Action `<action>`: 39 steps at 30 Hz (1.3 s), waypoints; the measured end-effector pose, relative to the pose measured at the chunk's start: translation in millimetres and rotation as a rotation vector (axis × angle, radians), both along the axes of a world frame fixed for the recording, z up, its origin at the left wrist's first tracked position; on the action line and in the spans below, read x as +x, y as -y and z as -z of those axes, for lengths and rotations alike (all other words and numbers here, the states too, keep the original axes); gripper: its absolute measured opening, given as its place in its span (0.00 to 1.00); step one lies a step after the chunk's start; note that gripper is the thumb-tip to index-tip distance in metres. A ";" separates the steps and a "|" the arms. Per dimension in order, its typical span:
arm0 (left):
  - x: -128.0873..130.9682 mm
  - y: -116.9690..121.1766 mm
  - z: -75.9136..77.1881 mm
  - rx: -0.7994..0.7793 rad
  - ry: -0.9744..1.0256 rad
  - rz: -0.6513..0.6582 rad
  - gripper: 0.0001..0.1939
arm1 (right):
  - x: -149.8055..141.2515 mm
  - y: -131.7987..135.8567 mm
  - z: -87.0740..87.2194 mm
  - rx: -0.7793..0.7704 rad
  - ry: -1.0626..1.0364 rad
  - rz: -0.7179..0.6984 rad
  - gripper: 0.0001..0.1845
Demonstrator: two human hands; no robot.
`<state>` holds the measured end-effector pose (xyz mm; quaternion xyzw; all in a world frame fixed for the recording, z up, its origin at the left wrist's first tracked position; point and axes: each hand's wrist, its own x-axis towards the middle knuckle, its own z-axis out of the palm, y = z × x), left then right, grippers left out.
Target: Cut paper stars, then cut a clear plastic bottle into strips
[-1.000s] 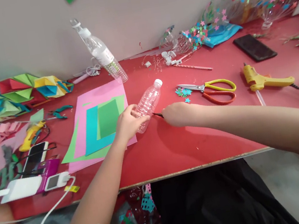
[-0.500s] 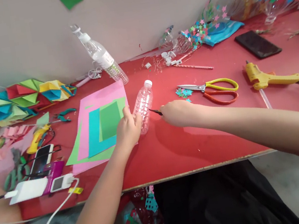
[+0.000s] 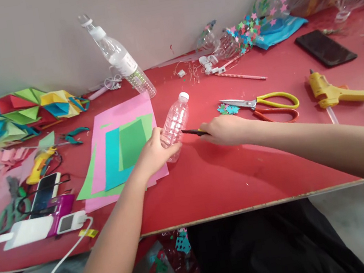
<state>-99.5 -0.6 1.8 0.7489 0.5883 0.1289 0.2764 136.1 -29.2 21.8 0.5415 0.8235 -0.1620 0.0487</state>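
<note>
My left hand (image 3: 158, 152) is wrapped round the lower part of a clear plastic bottle (image 3: 176, 119) with a white cap, tilted over the red table. In my right hand (image 3: 224, 130) is a craft knife (image 3: 193, 132) with a dark, narrow blade; most of its handle is hidden by the fingers. The blade's tip points left and meets the bottle's side, or nearly so; I cannot tell whether it has pierced the plastic. Sheets of coloured paper (image 3: 112, 160) lie left of the bottle, partly under my left hand.
Scissors (image 3: 260, 103) lie by small paper stars (image 3: 228, 108), right of the bottle. A yellow glue gun (image 3: 338, 94) and a dark phone (image 3: 326, 48) are farther right. A taller bottle (image 3: 124, 62) leans at the wall. A power bank (image 3: 28, 232) with cables sits left.
The view has shifted slightly. The knife stays at the bottle's side, with more of it showing outside my right hand. The other person's arm at the left has gone out of view.
</note>
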 end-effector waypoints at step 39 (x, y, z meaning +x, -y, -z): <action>28.4 14.1 -8.4 0.137 -0.230 0.005 0.18 | -21.3 -7.3 -33.1 -0.297 0.057 -0.053 0.15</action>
